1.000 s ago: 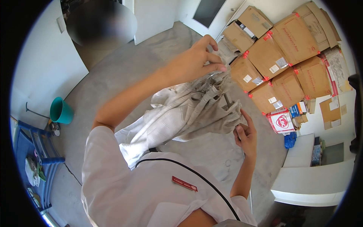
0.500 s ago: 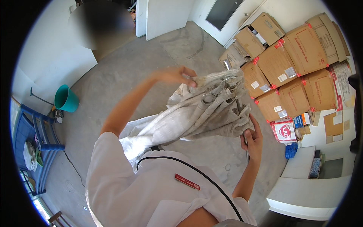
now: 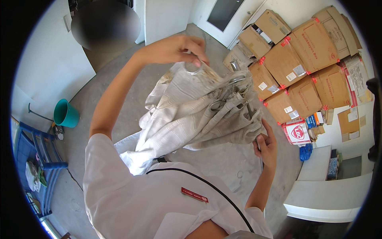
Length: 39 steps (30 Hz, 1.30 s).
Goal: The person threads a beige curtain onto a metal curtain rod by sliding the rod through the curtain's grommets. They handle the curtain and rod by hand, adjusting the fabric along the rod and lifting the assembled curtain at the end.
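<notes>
A white patterned eyelet curtain [image 3: 167, 119] hangs bunched in front of me, its top edge stained grey and brown. My left hand [image 3: 179, 48] pinches that edge beside a metal eyelet [image 3: 193, 67], holding it up and off to the left. Other eyelets [image 3: 217, 106] are gathered at the right on a metal rod [image 3: 249, 109], whose silver end [image 3: 234, 65] sticks out above the cloth. Closed around the rod, just below the gathered cloth, is my right hand [image 3: 266, 146]. Folds hide much of the rod.
Brown cardboard boxes [image 3: 306, 47] are stacked along the right wall, near a white cabinet [image 3: 318, 201]. A green bin [image 3: 66, 113] and a blue chair [image 3: 41, 147] stand at the left. Open doors [image 3: 165, 22] are at the back, over a concrete floor [image 3: 119, 87].
My left hand has taken hold of the curtain's edge and pulled it up and left, spreading the folds. My right hand stays at the rod.
</notes>
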Motion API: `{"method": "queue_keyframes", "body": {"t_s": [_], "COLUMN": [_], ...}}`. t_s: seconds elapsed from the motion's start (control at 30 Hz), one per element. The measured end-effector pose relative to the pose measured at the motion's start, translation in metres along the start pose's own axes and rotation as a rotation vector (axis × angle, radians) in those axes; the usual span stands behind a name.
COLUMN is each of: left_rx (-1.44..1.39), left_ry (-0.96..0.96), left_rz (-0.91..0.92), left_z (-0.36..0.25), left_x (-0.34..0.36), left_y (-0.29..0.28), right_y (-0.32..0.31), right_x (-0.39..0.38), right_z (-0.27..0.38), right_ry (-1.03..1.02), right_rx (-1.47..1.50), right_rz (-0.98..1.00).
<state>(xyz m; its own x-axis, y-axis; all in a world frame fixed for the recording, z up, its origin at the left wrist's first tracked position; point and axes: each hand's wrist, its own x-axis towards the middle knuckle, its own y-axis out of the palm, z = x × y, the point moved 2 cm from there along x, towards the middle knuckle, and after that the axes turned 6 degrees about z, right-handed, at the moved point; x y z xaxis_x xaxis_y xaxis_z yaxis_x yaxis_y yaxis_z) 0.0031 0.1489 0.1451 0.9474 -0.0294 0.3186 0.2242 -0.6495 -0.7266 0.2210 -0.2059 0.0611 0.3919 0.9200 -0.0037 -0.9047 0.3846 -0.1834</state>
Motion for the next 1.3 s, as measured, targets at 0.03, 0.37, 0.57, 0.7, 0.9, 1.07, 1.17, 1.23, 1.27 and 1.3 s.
{"method": "queue_keyframes", "body": {"t_s": [0.03, 0.37, 0.57, 0.7, 0.9, 1.07, 1.17, 1.23, 1.27, 1.3], "left_rx": [0.055, -0.228, -0.879, -1.24, -1.081, -1.112, -1.037, -0.885, -0.894, -0.9], "left_ry": [0.051, 0.094, 0.157, 0.194, 0.038, -0.044, -0.201, -0.316, -0.318, -0.313], "left_rz": [0.024, 0.139, 0.382, 0.375, 0.353, 0.266, 0.278, 0.412, 0.446, 0.485], "left_z": [-0.011, 0.005, 0.063, 0.08, 0.07, 0.08, 0.143, 0.149, 0.152, 0.156], "left_x": [0.01, 0.093, 0.113, 0.12, 0.119, 0.11, 0.07, 0.039, 0.025, 0.016], "left_y": [0.001, 0.012, 0.04, 0.079, 0.089, 0.134, 0.153, 0.155, 0.155, 0.154], "right_y": [-0.002, 0.011, 0.017, 0.016, 0.014, 0.016, 0.021, 0.018, 0.016, 0.013], "right_x": [-0.001, -0.01, -0.014, -0.012, -0.01, -0.012, -0.015, -0.018, -0.019, -0.019], "right_z": [0.0, 0.0, -0.002, -0.001, -0.011, -0.005, 0.008, 0.014, 0.016, 0.018], "right_ry": [0.012, 0.039, 0.056, 0.058, 0.059, 0.049, 0.03, 0.012, 0.014, 0.012], "right_rx": [0.006, -0.022, -0.005, -0.007, 0.036, 0.062, 0.049, 0.029, 0.031, 0.03], "right_rz": [0.015, 0.017, 0.044, 0.031, 0.069, 0.042, 0.014, -0.018, -0.006, -0.002]}}
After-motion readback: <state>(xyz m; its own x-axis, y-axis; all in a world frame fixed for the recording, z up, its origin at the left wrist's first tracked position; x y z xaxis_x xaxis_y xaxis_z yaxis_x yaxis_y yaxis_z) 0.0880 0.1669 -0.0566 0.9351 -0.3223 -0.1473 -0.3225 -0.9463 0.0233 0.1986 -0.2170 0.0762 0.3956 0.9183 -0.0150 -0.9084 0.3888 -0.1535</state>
